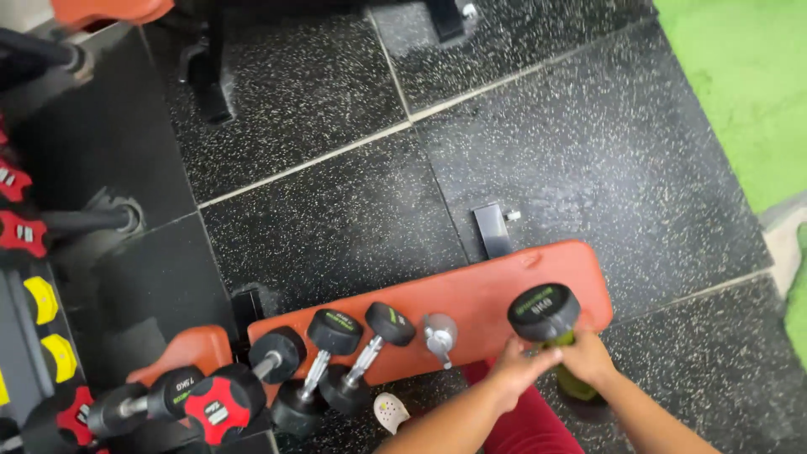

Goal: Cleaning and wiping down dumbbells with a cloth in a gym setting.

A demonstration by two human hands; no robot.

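Note:
A black round-headed dumbbell (pixel 545 312) stands on end at the right end of an orange padded bench (pixel 471 294). My left hand (pixel 515 367) grips it just under the upper head. My right hand (pixel 590 356) is closed on a green cloth (pixel 574 384) wrapped around the handle. The dumbbell's lower head shows dark below my right wrist. My red trouser leg (pixel 528 424) is below the hands.
Several smaller black dumbbells (pixel 336 332) lie across the bench's left half, beside a small silvery object (pixel 439 333). More dumbbells with red and black ends (pixel 217 409) sit at the lower left by a rack (pixel 34 303). A white clog (pixel 391 412) lies on the speckled rubber floor. Green turf (pixel 748 76) borders the top right.

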